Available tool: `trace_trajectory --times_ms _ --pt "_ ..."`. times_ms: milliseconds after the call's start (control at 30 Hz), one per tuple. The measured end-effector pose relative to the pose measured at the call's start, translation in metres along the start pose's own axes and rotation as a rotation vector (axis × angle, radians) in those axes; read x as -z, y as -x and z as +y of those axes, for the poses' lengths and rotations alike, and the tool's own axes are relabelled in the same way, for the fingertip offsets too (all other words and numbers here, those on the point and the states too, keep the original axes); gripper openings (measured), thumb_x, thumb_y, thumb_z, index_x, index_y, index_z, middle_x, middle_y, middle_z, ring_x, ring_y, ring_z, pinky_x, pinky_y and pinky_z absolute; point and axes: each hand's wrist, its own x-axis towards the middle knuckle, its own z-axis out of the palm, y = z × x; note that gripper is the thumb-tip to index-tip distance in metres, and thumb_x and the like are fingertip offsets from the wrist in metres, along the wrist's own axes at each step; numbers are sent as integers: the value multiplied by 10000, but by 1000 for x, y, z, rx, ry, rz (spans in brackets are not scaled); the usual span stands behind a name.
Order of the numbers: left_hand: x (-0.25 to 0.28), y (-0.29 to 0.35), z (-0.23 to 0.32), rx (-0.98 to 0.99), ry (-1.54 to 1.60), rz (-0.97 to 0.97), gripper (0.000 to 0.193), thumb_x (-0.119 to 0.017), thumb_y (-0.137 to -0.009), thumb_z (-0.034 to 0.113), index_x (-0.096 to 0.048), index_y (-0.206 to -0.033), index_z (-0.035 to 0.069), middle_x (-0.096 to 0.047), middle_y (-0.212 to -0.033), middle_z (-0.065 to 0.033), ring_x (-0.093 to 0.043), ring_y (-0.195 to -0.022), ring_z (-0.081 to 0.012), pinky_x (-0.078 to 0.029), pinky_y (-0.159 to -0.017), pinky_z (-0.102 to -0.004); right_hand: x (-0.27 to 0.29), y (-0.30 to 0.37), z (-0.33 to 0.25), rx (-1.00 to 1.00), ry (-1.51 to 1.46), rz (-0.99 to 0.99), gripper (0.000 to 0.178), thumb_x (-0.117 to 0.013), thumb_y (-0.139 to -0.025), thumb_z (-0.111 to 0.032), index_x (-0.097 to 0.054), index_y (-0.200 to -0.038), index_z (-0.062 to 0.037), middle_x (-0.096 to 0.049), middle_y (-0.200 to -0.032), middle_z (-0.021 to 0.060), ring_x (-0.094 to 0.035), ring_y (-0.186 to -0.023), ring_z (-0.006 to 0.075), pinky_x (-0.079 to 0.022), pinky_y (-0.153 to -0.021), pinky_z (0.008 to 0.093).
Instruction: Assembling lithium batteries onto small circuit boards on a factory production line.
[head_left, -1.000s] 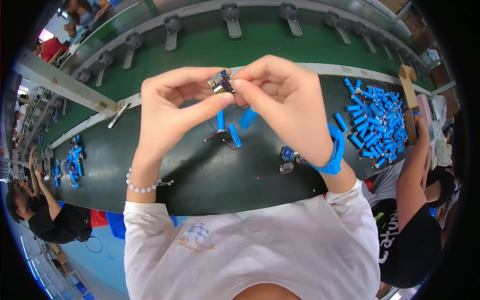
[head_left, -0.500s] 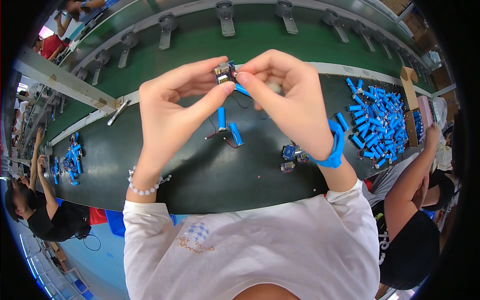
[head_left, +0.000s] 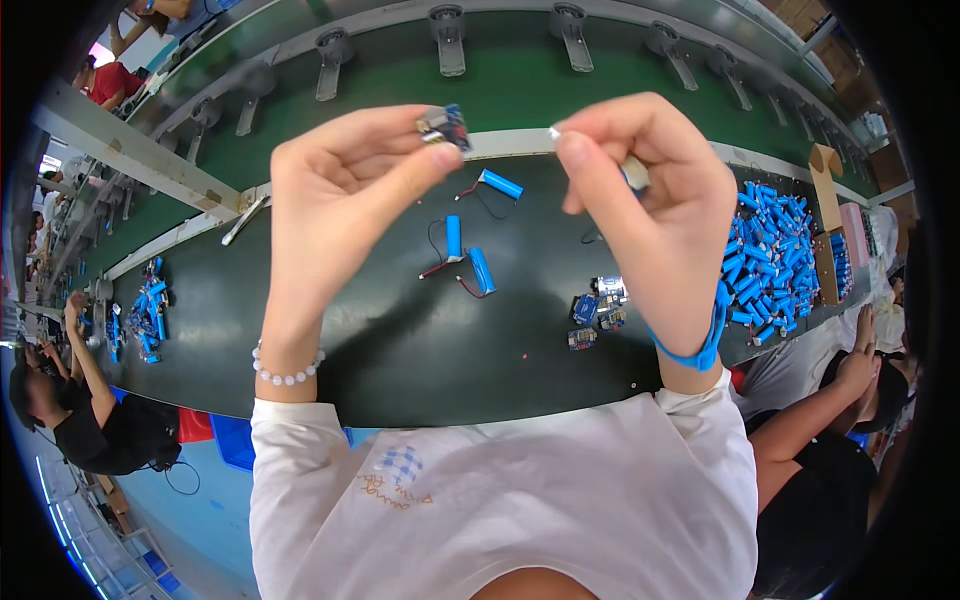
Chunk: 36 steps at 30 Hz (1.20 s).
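My left hand (head_left: 350,185) pinches a small circuit board (head_left: 443,127) with metal and dark parts between thumb and fingertips. To its right, my right hand (head_left: 650,180) is closed, thumb and forefinger on a tiny white connector (head_left: 554,132). A pale, rounded thing with a blue edge (head_left: 635,174) shows inside that hand's curled fingers; most of it is hidden. Between and below the hands lie three blue cylindrical batteries with thin leads: one farther off (head_left: 501,185), one upright in the picture (head_left: 454,238) and one slightly tilted (head_left: 481,271).
Several small circuit boards (head_left: 584,308) lie near my right wrist. A big heap of blue batteries (head_left: 770,260) fills the right side, beside an open cardboard box (head_left: 828,240). More batteries (head_left: 150,315) lie at left. A green conveyor (head_left: 510,95) runs behind; co-workers sit on both sides.
My hands have moved apart, the right one going right with the white connector. The board in my left hand has tilted. The farthest battery is now uncovered.
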Motion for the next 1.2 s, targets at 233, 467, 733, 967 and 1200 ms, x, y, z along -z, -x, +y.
trace_trajectory --times_ms 233,467,733,967,1200 --pt "0 16 22 44 161 -42 303 -718 -746 -37 -629 -1033 -74 -687 -915 -158 -676 -824 -173 -552 -763 -268 -7 -1 5 -141 -356 -139 81 -584 -871 -27 -592 -905 45 -578 -774 38 -545 -568 71 -458 -424 197" --pt "3 24 27 14 102 -65 364 -697 -755 25 -586 -1078 -101 -676 -880 -182 -687 -760 -238 -580 -671 -309 -10 -3 -1 -354 -537 -175 107 -585 -868 -71 -590 -883 35 -555 -729 19 -462 -514 36 -443 -395 202" --pt "5 29 26 -23 146 -105 372 -718 -710 -1 -599 -1049 -99 -670 -911 -196 -686 -751 -253 -582 -680 -327 -11 -6 -1 -424 -642 -273 113 -575 -868 -83 -581 -892 27 -501 -623 1 -403 -488 28 -441 -374 209" --pt "6 29 26 28 172 -120 356 -724 -685 -22 -613 -1015 -98 -653 -974 -215 -676 -813 -253 -591 -708 -360 -12 -6 1 -436 -638 -298 111 -576 -873 -83 -576 -889 27 -509 -635 2 -410 -495 27 -448 -381 207" --pt "7 29 27 59 186 -142 366 -714 -664 -60 -619 -1016 -93 -650 -976 -217 -669 -834 -262 -591 -717 -370 -8 -8 2 -422 -600 -350 90 -584 -867 -66 -572 -880 23 -526 -658 5 -422 -498 24 -452 -389 205"
